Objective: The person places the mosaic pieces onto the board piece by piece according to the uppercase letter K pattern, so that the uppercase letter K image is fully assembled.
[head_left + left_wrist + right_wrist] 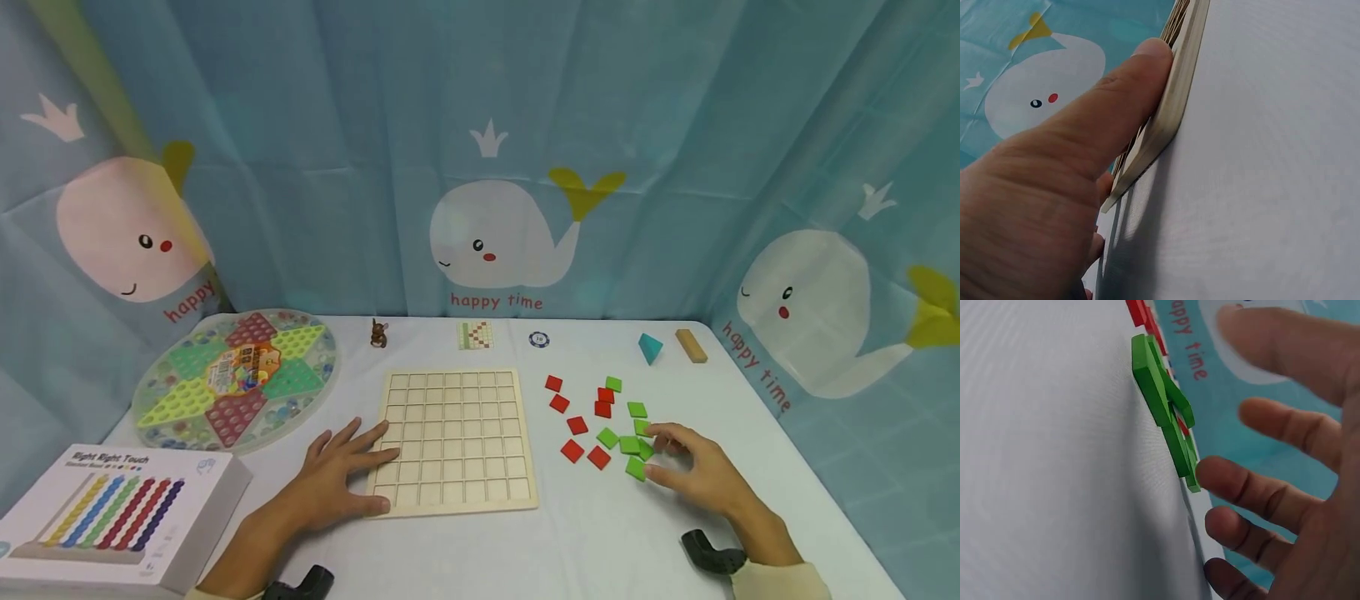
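Observation:
A square wooden grid board (454,442) lies flat at the middle of the white table. My left hand (330,475) rests on its left side with fingers spread; in the left wrist view the thumb (1122,94) touches the board's edge (1179,94). To the board's right lie several red square tiles (572,451) and several green square tiles (630,445), scattered singly and in small groups. Beside the green ones is my right hand (701,467), fingers loosely bent and apart from the thumb. The right wrist view shows green tiles (1150,378) in front of these fingers, none held.
A round Chinese checkers board (300,425) and a white game box (195,517) stand at left. Along the back are a small brown figurine (378,334), a patterned card (476,335), a chip (538,339), a teal triangular block (650,348) and a wooden block (691,346). A curtain hangs behind.

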The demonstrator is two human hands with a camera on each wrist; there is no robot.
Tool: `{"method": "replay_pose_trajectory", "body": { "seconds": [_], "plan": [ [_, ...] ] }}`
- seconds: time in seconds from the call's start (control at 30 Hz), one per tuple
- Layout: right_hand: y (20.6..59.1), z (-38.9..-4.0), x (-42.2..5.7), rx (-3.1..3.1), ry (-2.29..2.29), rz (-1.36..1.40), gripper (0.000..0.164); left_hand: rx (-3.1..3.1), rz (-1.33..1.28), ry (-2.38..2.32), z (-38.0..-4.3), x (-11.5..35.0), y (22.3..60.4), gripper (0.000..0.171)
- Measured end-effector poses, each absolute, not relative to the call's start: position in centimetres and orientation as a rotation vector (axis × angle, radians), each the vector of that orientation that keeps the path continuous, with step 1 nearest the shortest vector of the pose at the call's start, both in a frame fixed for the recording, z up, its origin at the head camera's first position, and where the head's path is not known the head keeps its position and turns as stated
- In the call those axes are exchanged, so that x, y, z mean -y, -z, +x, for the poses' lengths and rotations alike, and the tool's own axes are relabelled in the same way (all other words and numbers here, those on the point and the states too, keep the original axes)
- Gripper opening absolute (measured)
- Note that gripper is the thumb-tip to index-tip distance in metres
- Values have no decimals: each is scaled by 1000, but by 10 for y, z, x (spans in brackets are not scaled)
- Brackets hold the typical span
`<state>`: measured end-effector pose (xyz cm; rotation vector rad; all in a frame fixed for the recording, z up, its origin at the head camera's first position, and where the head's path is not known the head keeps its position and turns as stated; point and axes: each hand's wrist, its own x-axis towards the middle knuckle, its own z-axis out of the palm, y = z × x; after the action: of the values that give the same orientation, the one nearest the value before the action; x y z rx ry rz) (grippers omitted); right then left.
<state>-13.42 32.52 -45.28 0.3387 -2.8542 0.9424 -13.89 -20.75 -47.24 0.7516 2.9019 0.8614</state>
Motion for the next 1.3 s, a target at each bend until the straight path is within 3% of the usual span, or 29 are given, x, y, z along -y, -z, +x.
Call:
{"method": "replay_pose_trajectory", "body": {
  "seconds": [0.27,0.63,1.3],
  "plan": [
    [462,-137,-330,2905,-860,450,28,-2888,756,-881,-139,207,472,72],
    [461,-139,-323,3003,-797,379,22,-2900,760,-876,-139,210,472,71],
    [463,-140,-328,2799,-722,574,25,-2888,760,-902,-140,208,473,71]
  ]
}}
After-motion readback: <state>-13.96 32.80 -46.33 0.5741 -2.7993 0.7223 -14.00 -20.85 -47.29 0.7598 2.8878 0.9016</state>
